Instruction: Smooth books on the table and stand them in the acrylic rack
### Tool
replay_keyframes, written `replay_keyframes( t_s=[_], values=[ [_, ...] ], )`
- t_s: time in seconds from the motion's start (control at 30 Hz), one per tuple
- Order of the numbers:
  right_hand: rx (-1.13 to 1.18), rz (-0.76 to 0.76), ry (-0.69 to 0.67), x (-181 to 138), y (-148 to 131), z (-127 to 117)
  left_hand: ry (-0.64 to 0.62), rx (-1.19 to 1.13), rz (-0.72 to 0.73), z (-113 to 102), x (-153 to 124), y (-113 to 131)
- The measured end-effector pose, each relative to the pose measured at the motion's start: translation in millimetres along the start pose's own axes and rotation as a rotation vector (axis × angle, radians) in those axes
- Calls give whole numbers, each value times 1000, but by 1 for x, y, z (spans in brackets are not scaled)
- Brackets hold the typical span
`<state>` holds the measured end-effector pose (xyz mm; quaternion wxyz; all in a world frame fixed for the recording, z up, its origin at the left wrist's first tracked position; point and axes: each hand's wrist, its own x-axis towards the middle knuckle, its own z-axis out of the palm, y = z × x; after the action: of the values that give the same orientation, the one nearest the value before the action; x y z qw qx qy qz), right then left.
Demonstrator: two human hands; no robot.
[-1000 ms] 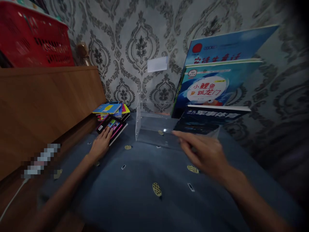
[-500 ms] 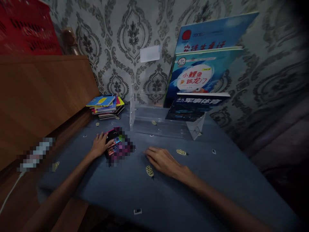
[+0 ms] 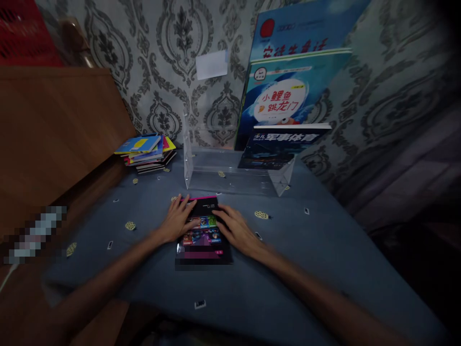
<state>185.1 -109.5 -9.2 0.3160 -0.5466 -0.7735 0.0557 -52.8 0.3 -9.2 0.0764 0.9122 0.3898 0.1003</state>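
Note:
A dark book point(image 3: 205, 244) with pink edging and colourful pictures on its cover lies flat on the table in front of me. My left hand point(image 3: 178, 220) rests over its left side, fingers spread and thumb across the cover. On the opposite side, my right hand point(image 3: 237, 231) touches the right edge with its fingers stretched out. Behind the book stands a clear plastic rack point(image 3: 230, 181). Three books lean at its right: a dark blue one point(image 3: 277, 151) in front, a teal one point(image 3: 248, 81) behind it, and a blue one point(image 3: 306, 29) at the back.
A messy stack of thin books point(image 3: 146, 149) sits at the table's back left. Beside the blue-covered table point(image 3: 144, 274) rises a wooden cabinet point(image 3: 54, 120) with a red basket point(image 3: 25, 36) on top. The patterned wall point(image 3: 180, 53) stands close behind.
The dark book has moved right and turned square to me under my left hand. My right hand, formerly apart from it, now touches its right edge. The view has shifted slightly.

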Motion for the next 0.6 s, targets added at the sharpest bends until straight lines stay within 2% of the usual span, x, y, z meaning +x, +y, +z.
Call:
replay_keyframes(
  t_s=[0.23,0.3,0.4,0.5,0.6],
  values=[
    [-146,119,91,0,28,-7,-12,-90,93,12,37,44],
    [-199,141,93,-1,26,-12,28,-160,123,12,42,45],
    [-295,128,65,3,12,-17,173,-316,110,9,43,38],
    [-287,46,-24,17,-4,-13,324,-402,58,6,41,29],
    [-203,-58,-133,37,-15,0,374,-416,46,6,38,27]
  ],
)
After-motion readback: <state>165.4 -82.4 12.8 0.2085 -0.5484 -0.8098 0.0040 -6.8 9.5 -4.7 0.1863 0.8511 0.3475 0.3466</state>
